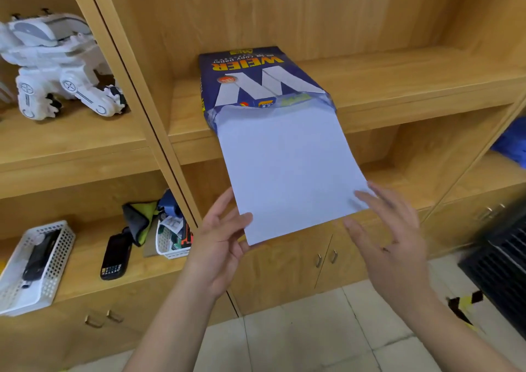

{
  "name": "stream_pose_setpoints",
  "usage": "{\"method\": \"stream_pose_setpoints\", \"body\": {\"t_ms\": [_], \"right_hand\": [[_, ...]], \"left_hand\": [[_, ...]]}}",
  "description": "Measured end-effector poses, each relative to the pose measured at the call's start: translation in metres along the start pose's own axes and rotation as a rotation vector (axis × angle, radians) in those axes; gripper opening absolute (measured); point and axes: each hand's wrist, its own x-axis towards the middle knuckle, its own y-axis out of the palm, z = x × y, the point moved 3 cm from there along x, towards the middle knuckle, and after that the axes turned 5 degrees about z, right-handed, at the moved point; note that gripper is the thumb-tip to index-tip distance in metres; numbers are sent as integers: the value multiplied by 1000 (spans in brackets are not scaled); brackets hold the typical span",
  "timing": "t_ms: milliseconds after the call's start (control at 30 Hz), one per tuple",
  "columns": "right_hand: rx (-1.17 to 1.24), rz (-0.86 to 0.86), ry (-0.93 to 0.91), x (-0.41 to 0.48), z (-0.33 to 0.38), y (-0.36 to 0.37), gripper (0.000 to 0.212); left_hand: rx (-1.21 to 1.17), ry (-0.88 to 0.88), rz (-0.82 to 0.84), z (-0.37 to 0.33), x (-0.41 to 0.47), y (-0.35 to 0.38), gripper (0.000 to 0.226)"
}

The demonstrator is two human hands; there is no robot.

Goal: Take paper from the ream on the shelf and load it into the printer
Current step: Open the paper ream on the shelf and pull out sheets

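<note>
A blue ream wrapper (256, 78) with a big white W lies on the wooden shelf (412, 86), its torn open end facing me. White paper (287, 166) sticks far out of it, past the shelf edge and sloping down toward me. My left hand (220, 243) pinches the paper's near left corner, thumb on top. My right hand (390, 237) is at the near right corner with fingers spread, fingertips touching the sheet's edge. The printer itself cannot be identified in view.
A white toy robot (57, 67) stands on the upper left shelf. Below it are two white baskets (34, 263), a black phone (115, 255) and cloths. Cabinet doors (324, 257) sit under the shelves. A black grilled object (501, 266) is at the right edge.
</note>
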Motion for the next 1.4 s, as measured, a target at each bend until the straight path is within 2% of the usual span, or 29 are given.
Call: {"method": "stream_pose_setpoints", "body": {"t_ms": [67, 100, 133, 200, 267, 333, 433, 633, 767, 867, 1067, 1233, 1400], "right_hand": [[228, -166, 240, -15, -11, -8, 42], [395, -191, 393, -22, -20, -7, 47], [606, -141, 544, -30, -26, -1, 51], [1052, 80, 774, -43, -27, 18, 53], [1267, 234, 833, -50, -15, 30, 52], [1301, 275, 761, -48, -4, 36, 43], [1328, 185, 736, -40, 5, 41, 27], [1222, 16, 777, -52, 10, 42, 24], [1198, -52, 803, -70, 10, 32, 14], [1176, -55, 781, -87, 6, 17, 22], [1120, -25, 857, -128, -3, -12, 25], [1046, 50, 869, -146, -15, -35, 33], [994, 109, 849, -148, -29, -55, 28]], "left_hand": [[0, -6, -16, 4, -3, -1, 56], [-4, -8, -21, 6, -5, -1, 56], [-9, -11, -25, 8, -7, -2, 56], [-13, -17, -33, 13, -10, -1, 56], [-7, -19, -46, 18, -12, -1, 57], [9, -9, -60, 22, -15, -2, 56], [12, -7, -59, 29, -22, -2, 56], [-4, -24, -27, 43, -34, -4, 56], [-6, -88, 35, 55, -46, -6, 57], [-51, -138, 81, 53, -44, -16, 55], [-135, -68, 123, 7, -17, -54, 52], [47, -70, 244, -26, -19, -62, 58], [351, -70, 300, -44, -22, -48, 46]]}}
